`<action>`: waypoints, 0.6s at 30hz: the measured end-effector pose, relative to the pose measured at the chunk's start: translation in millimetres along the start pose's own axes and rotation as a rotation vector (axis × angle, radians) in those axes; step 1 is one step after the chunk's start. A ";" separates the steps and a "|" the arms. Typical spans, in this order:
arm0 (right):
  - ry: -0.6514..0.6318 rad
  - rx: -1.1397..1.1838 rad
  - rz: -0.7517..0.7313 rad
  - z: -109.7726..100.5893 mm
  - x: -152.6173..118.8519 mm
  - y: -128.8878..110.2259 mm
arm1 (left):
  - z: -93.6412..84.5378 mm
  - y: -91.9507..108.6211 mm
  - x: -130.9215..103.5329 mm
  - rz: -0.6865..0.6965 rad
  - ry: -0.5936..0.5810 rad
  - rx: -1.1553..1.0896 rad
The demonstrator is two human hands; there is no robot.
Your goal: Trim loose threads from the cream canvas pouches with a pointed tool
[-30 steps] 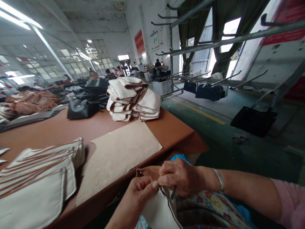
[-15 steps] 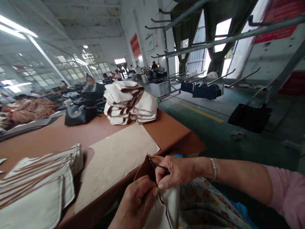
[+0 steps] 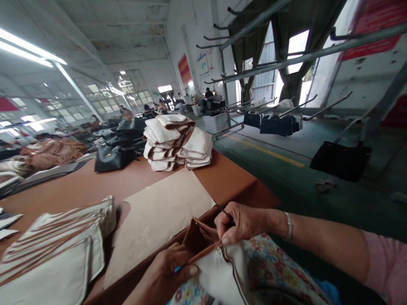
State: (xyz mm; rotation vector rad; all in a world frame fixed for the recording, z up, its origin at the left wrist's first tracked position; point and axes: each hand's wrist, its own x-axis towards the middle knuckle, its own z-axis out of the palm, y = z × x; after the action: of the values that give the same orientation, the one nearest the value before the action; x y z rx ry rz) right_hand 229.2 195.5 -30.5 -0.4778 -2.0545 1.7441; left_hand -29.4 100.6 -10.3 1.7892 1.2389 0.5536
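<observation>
On my lap lies a white bag piece (image 3: 211, 269) with brown edging, a dark piped seam and a brown lining (image 3: 193, 237). My left hand (image 3: 168, 264) pinches its brown edge between thumb and fingers. Farther along the same edge, my right hand (image 3: 238, 222) is closed, thumb pressed on the fabric. A thin dark tool (image 3: 223, 211) sticks out of the right fist; its kind is unclear and its other end is hidden. The brown lining gapes between the two hands.
A cardboard sheet (image 3: 162, 207) lies on the brown-covered table (image 3: 229, 173). White pieces with brown edges are stacked at the left (image 3: 47, 262) and at the far end (image 3: 171, 144). Behind stands a black bag (image 3: 111, 159). Bags hang from a metal rack (image 3: 270, 63) at right.
My left hand has moved left and down along the edge, away from my right hand, stretching it. The right hand has shifted slightly right, and the tool's tip no longer points into the lining.
</observation>
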 end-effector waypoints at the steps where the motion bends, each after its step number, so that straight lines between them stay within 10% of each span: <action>1: -0.009 -0.073 0.006 -6.6 1.1 -3.5 | -0.3 3.2 0.7 -0.028 -0.033 0.096; 5: 0.083 -0.411 -0.088 -15.0 8.8 -40.6 | 6.8 29.6 12.0 -0.008 -0.061 0.383; 10: -0.033 -0.672 -0.286 18.1 26.2 -64.5 | 12.9 57.4 26.7 0.089 0.072 0.087; 18: 0.010 -0.352 -0.093 0.2 30.3 -31.7 | -22.2 22.0 -11.9 -0.201 -0.224 -0.089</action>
State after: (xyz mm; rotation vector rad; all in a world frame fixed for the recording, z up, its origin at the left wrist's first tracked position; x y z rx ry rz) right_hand 203.1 205.4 3.3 -0.4817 -2.3455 1.3281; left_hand -39.4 95.9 21.3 1.5828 1.2017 0.2801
